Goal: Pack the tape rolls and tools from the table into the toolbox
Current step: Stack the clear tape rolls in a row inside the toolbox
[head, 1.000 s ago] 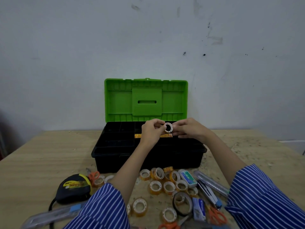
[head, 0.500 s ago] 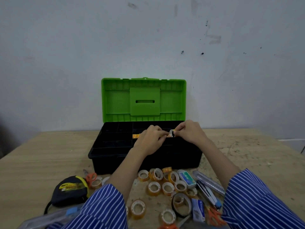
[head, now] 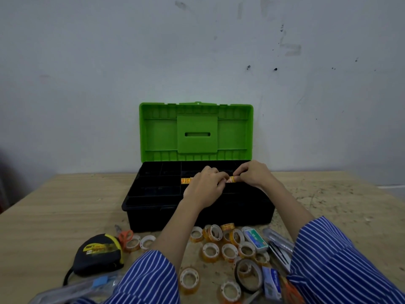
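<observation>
Grey scuffed wall behind wooden counter [head: 43, 216], open toolbox [head: 153, 207] with green lid up, left hand [head: 205, 187] and right hand [head: 252, 174] both curled in a pinching grip on a tape roll [head: 231, 179] over the tray, loose rolls [head: 228, 249] on the counter in front.

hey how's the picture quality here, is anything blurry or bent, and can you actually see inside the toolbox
Head view: light is dim and even, without glare or hard shadows. The wide lens bows the table edges, and the striped sleeves loom large at the bottom. The toolbox interior is almost black, its dividers barely showing. The left hand and right hand look slightly soft, and the tape roll between them is tiny.
</observation>
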